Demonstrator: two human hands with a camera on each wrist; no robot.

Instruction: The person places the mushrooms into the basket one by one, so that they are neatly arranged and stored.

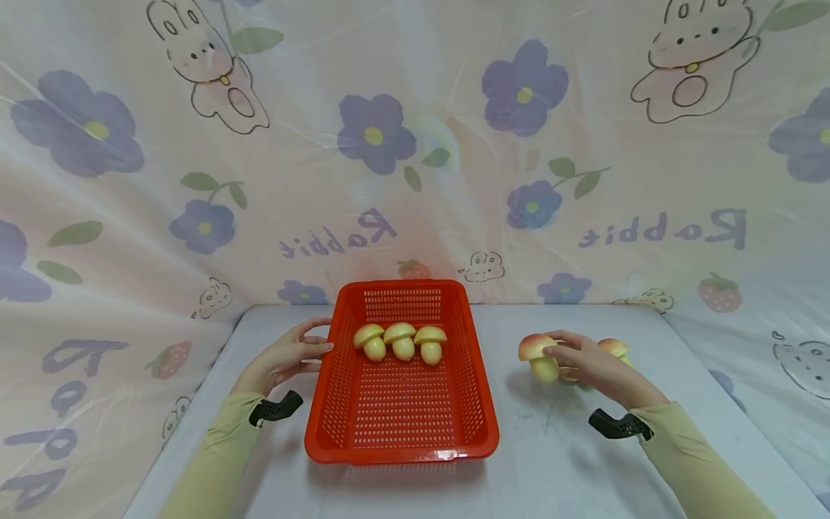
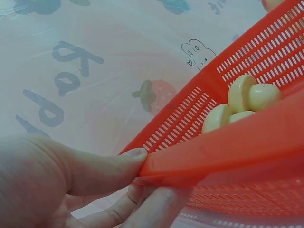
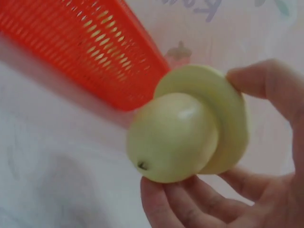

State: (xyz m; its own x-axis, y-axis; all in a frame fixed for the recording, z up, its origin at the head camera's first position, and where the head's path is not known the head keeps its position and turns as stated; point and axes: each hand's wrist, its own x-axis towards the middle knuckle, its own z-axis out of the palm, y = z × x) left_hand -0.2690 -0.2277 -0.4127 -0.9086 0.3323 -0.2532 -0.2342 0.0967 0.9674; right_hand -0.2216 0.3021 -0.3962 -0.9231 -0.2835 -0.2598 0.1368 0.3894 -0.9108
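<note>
My left hand [image 1: 289, 357] grips the left rim of a red plastic basket [image 1: 402, 455], thumb on top and fingers beneath, as the left wrist view shows close up. Inside the basket, three toy mushrooms [image 1: 403, 340] with yellowish caps and pale stems lie in a row toward the far end. To the right of the basket, my right hand [image 1: 599, 369] holds another toy mushroom [image 1: 540, 355] with a red-tinged cap. Seen in the right wrist view, the thumb presses the cap of this mushroom [image 3: 175, 135] and the fingers support it from below.
More toy mushrooms [image 1: 614, 349] lie on the white table [image 1: 545, 447] behind my right hand, partly hidden by it. A printed curtain [image 1: 447, 180] with flowers and rabbits hangs along the back and sides of the table.
</note>
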